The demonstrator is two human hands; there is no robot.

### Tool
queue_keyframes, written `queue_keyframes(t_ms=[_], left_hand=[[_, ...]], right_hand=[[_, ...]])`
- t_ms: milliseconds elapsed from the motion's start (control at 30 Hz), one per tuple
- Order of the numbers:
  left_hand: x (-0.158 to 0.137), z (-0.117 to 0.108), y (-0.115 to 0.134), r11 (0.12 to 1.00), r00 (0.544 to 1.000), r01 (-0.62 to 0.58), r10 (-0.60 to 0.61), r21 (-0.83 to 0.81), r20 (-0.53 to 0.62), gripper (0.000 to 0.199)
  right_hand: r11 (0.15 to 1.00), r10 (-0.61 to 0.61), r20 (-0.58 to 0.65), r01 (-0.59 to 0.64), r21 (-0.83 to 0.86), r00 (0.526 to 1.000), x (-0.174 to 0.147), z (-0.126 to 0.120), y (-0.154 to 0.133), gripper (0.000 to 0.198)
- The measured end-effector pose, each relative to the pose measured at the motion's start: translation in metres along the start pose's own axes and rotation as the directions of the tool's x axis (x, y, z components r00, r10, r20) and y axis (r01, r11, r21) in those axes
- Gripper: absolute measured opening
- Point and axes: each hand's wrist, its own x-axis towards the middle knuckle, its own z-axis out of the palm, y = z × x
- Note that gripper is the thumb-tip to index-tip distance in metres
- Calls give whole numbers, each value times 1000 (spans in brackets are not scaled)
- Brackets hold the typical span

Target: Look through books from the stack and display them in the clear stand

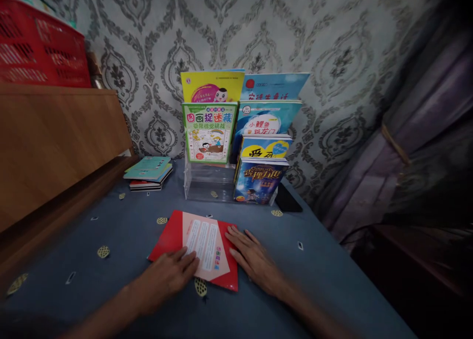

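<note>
A red and pink book [188, 235] lies flat and turned sideways on the blue patterned cloth. Resting on its near left edge is my left hand [168, 275], fingers stretched out over the cover. My right hand [254, 257] lies flat at the book's right edge, with its fingertips on the cover and its fingers apart. Beyond the book stands a clear tiered rack [210, 186]. It bears a green picture book [210, 137], a yellow book [199, 85], light blue books [275, 115] and a dark blue book [258, 184] at the front right.
A small stack of books [150, 171] lies to the left of the rack. A dark flat object [288, 198] is at the rack's right. On the left, a red plastic basket [44, 48] sits on a wooden cabinet [66, 142]. A tied curtain [362, 156] hangs at right.
</note>
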Motion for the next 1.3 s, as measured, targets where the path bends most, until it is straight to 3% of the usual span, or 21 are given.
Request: queue_keyframes(t_ms=[100,200,333,433,600,733,833,933,1067,1167,1300], left_hand=[[-2,3,-2,995,982,93,-99,-41,-161,43],[0,0,-4,977,929,161,-198,-141,-312,33],[9,-12,-7,923,866,176,-311,-342,-392,35],[14,-18,-7,854,814,161,-398,-494,-423,38],[15,-29,-10,694,786,206,-538,-690,-306,43],[12,-50,-14,479,785,164,-593,-862,-180,47],[13,-61,-15,278,791,109,-606,-954,-87,51],[16,-59,-17,59,768,76,-640,-995,21,57],[27,-52,-22,-144,674,-53,-735,-988,72,60],[39,-55,-25,-204,594,-226,-804,-952,31,58],[54,-62,-33,-190,476,-398,-879,-897,-25,54]], right_hand=[[997,-48,-41,50,53,998,-10,-2,12,46],[992,-92,-29,94,83,995,-17,-5,20,51],[992,-79,-25,81,92,997,-15,-2,23,57],[986,-63,-109,78,147,992,-9,3,25,46],[941,-39,-177,96,325,983,8,4,25,33],[847,-7,-197,110,521,980,21,1,20,34],[731,75,-196,80,678,978,25,-4,12,35],[590,143,-157,43,807,977,25,-10,0,37],[402,136,-10,-46,914,991,29,-12,-21,43],[410,75,-44,9,912,996,37,-20,-36,41],[568,21,-223,171,805,975,44,-43,-53,34]])
